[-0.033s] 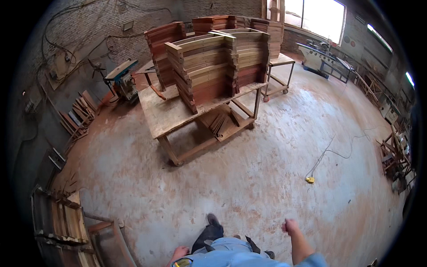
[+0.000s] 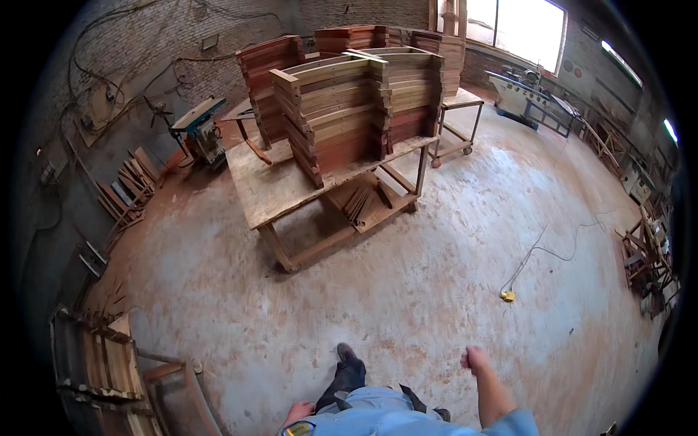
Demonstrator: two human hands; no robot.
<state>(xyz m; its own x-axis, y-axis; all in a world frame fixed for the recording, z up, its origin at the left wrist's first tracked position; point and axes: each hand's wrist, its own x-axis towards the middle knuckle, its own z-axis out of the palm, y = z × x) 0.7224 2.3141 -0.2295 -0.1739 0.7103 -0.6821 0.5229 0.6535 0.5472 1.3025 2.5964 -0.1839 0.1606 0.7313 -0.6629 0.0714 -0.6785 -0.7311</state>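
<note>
My right hand (image 2: 474, 357) is held out over the floor in front of me, its fingers curled in; nothing shows in it. Low at my left side, my left hand (image 2: 299, 411) hangs beside my dark trouser leg, its fingers mostly out of sight. Neither hand touches anything that I can make out. Ahead, beyond both hands, a wooden trolley table (image 2: 256, 195) bears tall stacks of curved slatted wood panels (image 2: 342, 120), pale at the top and reddish below.
Loose sticks (image 2: 356, 202) lie on the trolley's lower shelf. A yellow power socket (image 2: 507, 296) with a trailing cord is on the floor at right. Slatted wood pieces (image 2: 109, 363) stand at near left. Machines (image 2: 200, 134) line the far left and far right (image 2: 527, 94).
My front foot and the dark trouser leg have shifted slightly forward. My right hand stays nearly where it was, and the trolley has not moved.
</note>
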